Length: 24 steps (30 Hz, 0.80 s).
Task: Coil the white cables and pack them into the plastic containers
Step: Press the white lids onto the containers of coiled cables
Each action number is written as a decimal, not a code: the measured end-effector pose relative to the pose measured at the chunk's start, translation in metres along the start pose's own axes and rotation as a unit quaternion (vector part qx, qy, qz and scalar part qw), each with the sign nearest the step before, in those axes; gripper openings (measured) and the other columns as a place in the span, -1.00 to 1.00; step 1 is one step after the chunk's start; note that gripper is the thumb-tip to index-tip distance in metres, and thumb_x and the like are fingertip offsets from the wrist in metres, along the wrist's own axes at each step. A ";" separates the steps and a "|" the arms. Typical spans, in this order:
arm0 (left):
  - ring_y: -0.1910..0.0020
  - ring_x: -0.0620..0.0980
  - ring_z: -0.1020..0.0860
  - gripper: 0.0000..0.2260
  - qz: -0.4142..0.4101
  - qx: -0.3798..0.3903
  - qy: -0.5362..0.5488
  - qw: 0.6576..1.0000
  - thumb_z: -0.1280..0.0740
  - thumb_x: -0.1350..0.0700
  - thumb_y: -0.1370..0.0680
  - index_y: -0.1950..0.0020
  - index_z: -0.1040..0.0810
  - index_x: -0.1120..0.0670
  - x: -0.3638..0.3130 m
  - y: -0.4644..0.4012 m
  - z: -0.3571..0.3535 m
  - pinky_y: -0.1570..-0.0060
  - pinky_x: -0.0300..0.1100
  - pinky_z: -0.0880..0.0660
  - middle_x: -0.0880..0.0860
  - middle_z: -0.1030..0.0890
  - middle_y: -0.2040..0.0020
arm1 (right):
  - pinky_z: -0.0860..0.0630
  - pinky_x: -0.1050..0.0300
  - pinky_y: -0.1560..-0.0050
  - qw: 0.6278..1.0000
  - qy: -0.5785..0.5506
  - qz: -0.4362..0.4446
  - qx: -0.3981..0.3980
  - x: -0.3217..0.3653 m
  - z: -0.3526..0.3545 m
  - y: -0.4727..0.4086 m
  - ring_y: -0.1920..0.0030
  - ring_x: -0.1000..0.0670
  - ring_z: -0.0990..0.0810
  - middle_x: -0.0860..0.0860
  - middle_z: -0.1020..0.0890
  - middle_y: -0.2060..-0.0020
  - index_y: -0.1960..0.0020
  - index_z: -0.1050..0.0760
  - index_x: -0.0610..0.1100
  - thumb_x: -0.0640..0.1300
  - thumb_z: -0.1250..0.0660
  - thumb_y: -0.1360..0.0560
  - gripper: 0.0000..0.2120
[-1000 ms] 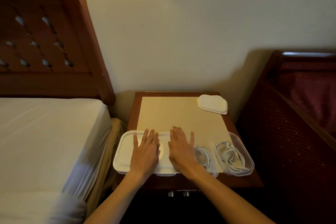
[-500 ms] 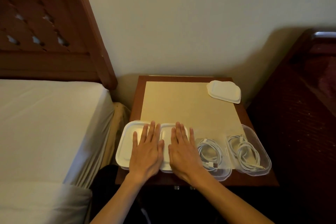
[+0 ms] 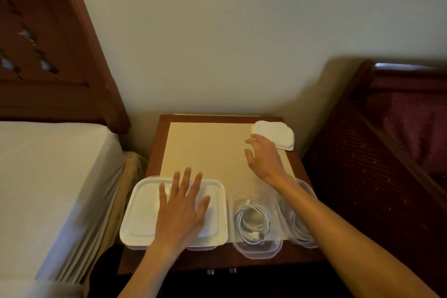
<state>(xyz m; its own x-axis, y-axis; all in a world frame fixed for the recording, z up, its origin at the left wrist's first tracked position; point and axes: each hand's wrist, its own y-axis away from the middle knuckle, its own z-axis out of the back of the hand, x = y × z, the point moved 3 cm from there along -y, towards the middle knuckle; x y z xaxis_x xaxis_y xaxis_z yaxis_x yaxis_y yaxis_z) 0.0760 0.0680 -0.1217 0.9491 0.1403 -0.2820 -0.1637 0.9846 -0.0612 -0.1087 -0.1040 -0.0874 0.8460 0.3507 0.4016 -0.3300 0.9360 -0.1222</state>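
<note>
A person's left hand [image 3: 180, 213] lay flat, fingers straight and spread, across two white lids [image 3: 145, 213] already seated on the two containers at the front left of a wooden bedside table [image 3: 154, 143], while the right hand [image 3: 262, 157] reached toward a loose stack of lids [image 3: 275, 134] at the table's back right corner, its fingers loosely spread and holding nothing. A coiled white cable [image 3: 251, 221] sat inside an uncovered clear container [image 3: 257, 250] at the front edge; a second open container [image 3: 306, 239], partly hidden under the right forearm, also held a coiled cable. With the coiling apparently finished, what remained looked to be capping those two tubs. The risks appeared modest but real: both open containers overhung the table's front edge, and the forearm crossing directly above one could nudge it off on the way back. The stacked lids might cling together, so two could lift as one. A cable loop springing above the rim could also stop a lid from seating.
</note>
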 end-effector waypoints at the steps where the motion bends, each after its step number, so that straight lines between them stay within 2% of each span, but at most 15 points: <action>1: -0.56 0.02 0.24 -0.26 -0.014 0.000 0.002 1.000 0.47 -0.41 -0.43 -0.56 0.14 -0.18 -0.011 -0.003 -0.001 -0.47 0.17 0.25 -0.09 0.22 -0.56 | -0.12 -0.14 -0.50 0.999 0.035 -0.025 0.013 -0.019 0.001 -0.018 -0.50 -0.10 -0.21 -0.07 -0.29 -0.50 -0.42 -0.38 -0.12 -0.04 -0.18 -0.63 -0.62; 3: -0.56 0.02 0.25 -0.19 -0.028 0.020 0.002 0.999 0.54 -0.43 -0.36 -0.56 0.15 -0.20 -0.023 -0.007 -0.010 -0.50 0.17 0.24 -0.10 0.23 -0.56 | -0.11 -0.19 -0.49 0.992 0.090 -0.075 0.051 -0.052 -0.001 -0.046 -0.52 -0.17 -0.14 -0.11 -0.18 -0.54 -0.48 -0.26 -0.14 0.01 -0.21 -0.62 -0.52; 7: -0.58 0.04 0.12 -0.40 -0.042 0.024 -0.026 0.999 0.27 -0.32 -0.57 -0.58 0.00 -0.17 -0.022 -0.004 -0.022 -0.51 0.16 0.15 -0.06 0.04 -0.60 | 0.02 -0.30 -0.47 0.972 0.159 -0.126 0.121 -0.100 0.000 -0.074 -0.57 -0.20 0.09 -0.12 0.07 -0.58 -0.57 0.04 -0.09 0.21 -0.28 -0.54 -0.20; 9: -0.58 0.04 0.10 -0.44 -0.042 0.024 -0.036 0.998 0.19 -0.27 -0.60 -0.59 0.00 -0.16 -0.021 -0.003 -0.022 -0.48 0.12 0.17 -0.06 0.02 -0.60 | -0.01 -0.34 -0.45 0.966 0.174 -0.124 0.145 -0.110 0.001 -0.082 -0.56 -0.20 0.02 -0.13 -0.01 -0.57 -0.57 -0.02 -0.08 0.22 -0.30 -0.52 -0.21; 10: -0.58 0.03 0.11 -0.45 -0.045 0.021 -0.039 0.998 0.18 -0.26 -0.61 -0.59 0.01 -0.16 -0.022 -0.003 -0.023 -0.47 0.11 0.20 -0.06 0.03 -0.60 | -0.12 -0.31 -0.43 0.965 0.186 -0.106 0.151 -0.111 0.001 -0.085 -0.52 -0.20 -0.12 -0.16 -0.15 -0.53 -0.53 -0.13 -0.10 0.19 -0.30 -0.53 -0.28; 12: -0.58 0.02 0.16 -0.45 -0.052 0.019 -0.041 0.998 0.18 -0.25 -0.61 -0.59 0.05 -0.15 -0.023 -0.004 -0.021 -0.48 0.10 0.23 -0.07 0.08 -0.60 | -0.40 -0.13 -0.26 0.967 0.216 -0.054 0.123 -0.106 0.006 -0.087 -0.30 -0.16 -0.43 -0.16 -0.47 -0.31 -0.37 -0.38 -0.15 0.14 -0.33 -0.53 -0.47; 13: -0.58 0.02 0.18 -0.45 -0.053 0.018 -0.038 0.998 0.18 -0.25 -0.61 -0.59 0.06 -0.15 -0.023 -0.003 -0.020 -0.49 0.10 0.23 -0.07 0.09 -0.60 | -0.46 -0.05 -0.17 0.967 0.230 -0.029 0.105 -0.102 0.008 -0.086 -0.19 -0.13 -0.51 -0.14 -0.55 -0.20 -0.28 -0.46 -0.16 0.12 -0.34 -0.53 -0.55; 15: -0.58 0.01 0.20 -0.45 -0.050 0.020 -0.040 0.998 0.19 -0.24 -0.61 -0.59 0.09 -0.15 -0.023 -0.002 -0.019 -0.51 0.11 0.22 -0.08 0.11 -0.60 | -0.51 0.01 -0.07 0.963 0.255 0.008 0.085 -0.097 0.010 -0.084 -0.05 -0.10 -0.57 -0.12 -0.61 -0.04 -0.14 -0.56 -0.16 0.09 -0.32 -0.54 -0.65; 17: -0.57 0.00 0.20 -0.45 -0.047 0.021 -0.034 0.998 0.19 -0.25 -0.60 -0.59 0.09 -0.16 -0.023 -0.001 -0.019 -0.51 0.10 0.21 -0.08 0.11 -0.60 | -0.56 0.01 -0.04 0.960 0.270 0.028 0.067 -0.094 0.011 -0.079 0.03 -0.10 -0.60 -0.12 -0.63 0.02 -0.08 -0.61 -0.18 0.01 -0.28 -0.56 -0.71; 19: -0.57 0.00 0.21 -0.44 -0.046 0.021 -0.035 0.998 0.22 -0.26 -0.59 -0.59 0.10 -0.17 -0.024 -0.001 -0.018 -0.50 0.09 0.24 -0.09 0.12 -0.60 | -0.55 -0.03 -0.08 0.963 0.265 0.030 0.043 -0.093 0.011 -0.075 0.00 -0.13 -0.61 -0.15 -0.65 -0.03 -0.13 -0.61 -0.21 -0.06 -0.26 -0.57 -0.72; 21: -0.57 0.00 0.20 -0.43 -0.047 0.022 -0.039 0.998 0.23 -0.27 -0.58 -0.59 0.10 -0.17 -0.023 -0.001 -0.018 -0.49 0.07 0.26 -0.09 0.11 -0.60 | -0.47 -0.09 -0.21 0.971 0.238 0.019 0.000 -0.090 0.017 -0.071 -0.05 -0.17 -0.60 -0.18 -0.64 -0.11 -0.19 -0.58 -0.24 -0.12 -0.23 -0.59 -0.72; 23: -0.58 0.01 0.17 -0.43 -0.047 0.025 -0.041 0.998 0.21 -0.27 -0.58 -0.59 0.07 -0.17 -0.021 -0.001 -0.020 -0.49 0.09 0.24 -0.09 0.07 -0.61 | -0.35 -0.21 -0.33 0.976 0.194 0.029 -0.094 -0.081 0.032 -0.062 0.02 -0.18 -0.63 -0.17 -0.67 -0.05 -0.13 -0.59 -0.23 -0.16 -0.24 -0.58 -0.77; 24: -0.58 0.02 0.13 -0.44 -0.045 0.026 -0.043 0.998 0.20 -0.27 -0.59 -0.59 0.04 -0.17 -0.021 -0.001 -0.021 -0.50 0.11 0.20 -0.08 0.02 -0.61 | -0.38 -0.25 -0.31 0.973 0.165 0.040 -0.155 -0.074 0.045 -0.054 0.10 -0.16 -0.65 -0.13 -0.69 0.04 -0.07 -0.61 -0.21 -0.16 -0.27 -0.56 -0.81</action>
<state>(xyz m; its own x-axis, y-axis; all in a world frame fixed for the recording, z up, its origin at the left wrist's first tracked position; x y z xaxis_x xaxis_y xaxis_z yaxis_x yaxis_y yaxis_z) 0.0509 0.0621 -0.1355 0.9794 0.0578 -0.1933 -0.0653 0.9973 -0.0324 -0.1724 -0.1820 -0.0701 0.9283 0.3647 0.0723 -0.3012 0.8518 -0.4286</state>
